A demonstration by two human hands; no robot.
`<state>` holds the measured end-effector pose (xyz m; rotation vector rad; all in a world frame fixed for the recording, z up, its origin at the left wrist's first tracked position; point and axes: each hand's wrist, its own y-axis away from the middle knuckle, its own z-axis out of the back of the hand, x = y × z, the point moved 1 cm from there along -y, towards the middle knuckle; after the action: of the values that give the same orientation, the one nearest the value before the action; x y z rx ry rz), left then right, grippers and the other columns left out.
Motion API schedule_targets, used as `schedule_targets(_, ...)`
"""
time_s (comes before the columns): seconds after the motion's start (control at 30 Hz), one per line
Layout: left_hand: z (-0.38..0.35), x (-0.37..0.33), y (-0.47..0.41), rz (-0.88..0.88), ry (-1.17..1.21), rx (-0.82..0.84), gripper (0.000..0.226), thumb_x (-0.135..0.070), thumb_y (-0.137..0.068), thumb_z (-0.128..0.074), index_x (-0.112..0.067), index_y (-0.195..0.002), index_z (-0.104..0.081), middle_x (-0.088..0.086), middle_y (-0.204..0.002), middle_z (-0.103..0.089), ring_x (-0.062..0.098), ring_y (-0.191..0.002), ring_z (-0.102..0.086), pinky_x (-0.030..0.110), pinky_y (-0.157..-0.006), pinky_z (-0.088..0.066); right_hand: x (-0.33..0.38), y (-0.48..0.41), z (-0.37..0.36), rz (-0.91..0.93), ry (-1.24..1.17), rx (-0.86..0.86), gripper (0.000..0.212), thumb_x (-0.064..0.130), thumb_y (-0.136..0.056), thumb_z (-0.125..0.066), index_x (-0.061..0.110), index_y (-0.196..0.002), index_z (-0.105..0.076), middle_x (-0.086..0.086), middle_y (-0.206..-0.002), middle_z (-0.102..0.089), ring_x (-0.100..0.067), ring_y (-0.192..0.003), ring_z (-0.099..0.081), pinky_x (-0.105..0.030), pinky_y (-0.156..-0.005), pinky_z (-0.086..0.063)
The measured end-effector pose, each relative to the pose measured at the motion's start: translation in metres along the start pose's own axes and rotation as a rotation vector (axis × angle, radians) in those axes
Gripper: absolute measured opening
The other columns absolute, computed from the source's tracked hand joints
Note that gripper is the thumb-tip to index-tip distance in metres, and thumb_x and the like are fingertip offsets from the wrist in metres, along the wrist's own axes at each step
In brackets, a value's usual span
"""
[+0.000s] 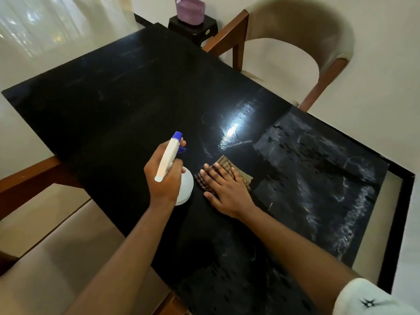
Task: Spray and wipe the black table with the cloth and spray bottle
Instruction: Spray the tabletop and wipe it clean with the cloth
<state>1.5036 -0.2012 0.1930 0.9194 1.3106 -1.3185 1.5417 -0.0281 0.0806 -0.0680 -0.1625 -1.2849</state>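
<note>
The black table fills most of the view, glossy, with a wet shine near its middle and smeared streaks at the right. My left hand grips a white spray bottle with a blue nozzle that points away from me, held just above the tabletop. My right hand lies flat, fingers spread, pressing a checked brown cloth onto the table right beside the bottle. The cloth shows past my fingertips and at the right of my hand.
A beige chair with a wooden frame stands at the table's far right edge. A second wooden chair is at the near left. A purple container sits on a small black stand beyond the far corner.
</note>
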Motion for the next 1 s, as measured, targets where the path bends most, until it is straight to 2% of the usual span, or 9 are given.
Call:
schedule_targets(0.13, 0.001, 0.007, -0.003, -0.038, -0.022, 0.042, 0.041, 0.012, -0.08, -0.05, 0.0, -0.118, -0.057, 0.003, -0.108, -0.063, 0.004, -0.094, -0.064, 0.015, -0.058, -0.052, -0.044, -0.019, 0.01, -0.084, 0.025, -0.054, 0.063, 0.054, -0.09, -0.029, 0.031, -0.148, -0.034, 0.007, -0.155, -0.032, -0.017, -0.141, -0.032, -0.055, -0.11, -0.025)
schedule_targets(0.27, 0.002, 0.019, -0.001, -0.019, -0.038, 0.0, 0.045, -0.006, -0.081, -0.051, 0.001, -0.125, -0.051, 0.01, -0.11, -0.059, 0.005, -0.079, -0.065, 0.017, -0.058, -0.054, -0.117, -0.046, 0.03, -0.406, 0.008, -0.002, 0.065, 0.058, -0.09, -0.021, 0.036, -0.151, -0.021, 0.011, -0.159, -0.017, -0.015, -0.147, -0.015, -0.053, -0.115, -0.014)
schedule_targets(0.4, 0.0, 0.023, 0.0, -0.002, -0.071, -0.036, 0.043, -0.005, -0.082, -0.053, 0.004, -0.124, -0.052, 0.014, -0.103, -0.06, 0.003, -0.073, -0.064, 0.01, -0.06, -0.052, -0.118, -0.056, 0.034, -0.513, -0.016, -0.009, 0.061, 0.054, -0.097, -0.028, 0.034, -0.153, -0.014, 0.01, -0.161, -0.01, -0.016, -0.148, -0.008, -0.053, -0.115, -0.007)
schedule_targets(0.53, -0.004, 0.023, 0.002, -0.011, -0.106, -0.091, 0.034, 0.004, -0.086, -0.055, 0.002, -0.119, -0.054, 0.016, -0.095, -0.06, -0.006, -0.074, -0.063, 0.003, -0.061, -0.046, -0.057, -0.024, 0.017, -0.291, 0.011, -0.054, 0.063, 0.057, -0.091, -0.024, 0.036, -0.151, -0.024, 0.01, -0.159, -0.021, -0.016, -0.146, -0.02, -0.05, -0.113, -0.013)
schedule_targets(0.63, -0.004, 0.025, 0.004, -0.038, -0.104, -0.116, 0.034, -0.009, -0.085, -0.055, -0.011, -0.118, -0.052, 0.014, -0.096, -0.061, -0.005, -0.075, -0.064, 0.003, -0.062, -0.047, -0.038, 0.005, 0.005, -0.079, 0.038, -0.048, 0.061, 0.057, -0.093, -0.028, 0.036, -0.15, -0.026, 0.01, -0.158, -0.024, -0.014, -0.144, -0.024, -0.051, -0.111, -0.019)
schedule_targets(0.73, -0.005, 0.028, 0.005, -0.018, -0.111, -0.133, 0.033, -0.018, -0.084, -0.054, -0.017, -0.117, -0.049, 0.022, -0.097, -0.062, -0.005, -0.076, -0.064, 0.002, -0.062, -0.047, -0.054, 0.002, 0.008, -0.015, 0.058, -0.038, 0.061, 0.056, -0.092, -0.028, 0.035, -0.15, -0.028, 0.01, -0.157, -0.027, -0.014, -0.143, -0.028, -0.05, -0.11, -0.024)
schedule_targets(0.83, -0.004, 0.029, 0.003, -0.011, -0.089, -0.137, 0.033, -0.018, -0.084, -0.055, -0.015, -0.116, -0.051, 0.017, -0.097, -0.064, -0.001, -0.075, -0.065, 0.004, -0.062, -0.048, -0.075, -0.023, 0.018, -0.232, 0.041, -0.054, 0.062, 0.057, -0.09, -0.027, 0.037, -0.149, -0.029, 0.011, -0.156, -0.028, -0.014, -0.143, -0.028, -0.052, -0.111, -0.024)
schedule_targets(0.93, -0.003, 0.027, 0.003, -0.046, -0.03, -0.096, 0.031, -0.014, -0.086, -0.054, -0.021, -0.116, -0.052, -0.011, -0.098, -0.063, 0.001, -0.086, -0.066, 0.011, -0.066, -0.053, -0.093, -0.052, 0.027, -0.477, -0.014, -0.028, 0.06, 0.054, -0.096, -0.029, 0.036, -0.152, -0.018, 0.01, -0.16, -0.016, -0.016, -0.147, -0.015, -0.053, -0.112, -0.015)
schedule_targets(1.0, -0.003, 0.025, 0.002, -0.045, -0.015, -0.072, 0.032, -0.023, -0.086, -0.054, -0.021, -0.117, -0.053, -0.016, -0.098, -0.062, 0.003, -0.093, -0.067, 0.016, -0.07, -0.056, -0.086, -0.059, 0.031, -0.543, -0.033, -0.03, 0.06, 0.052, -0.097, -0.031, 0.034, -0.152, -0.016, 0.009, -0.161, -0.012, -0.017, -0.148, -0.01, -0.054, -0.113, -0.011)
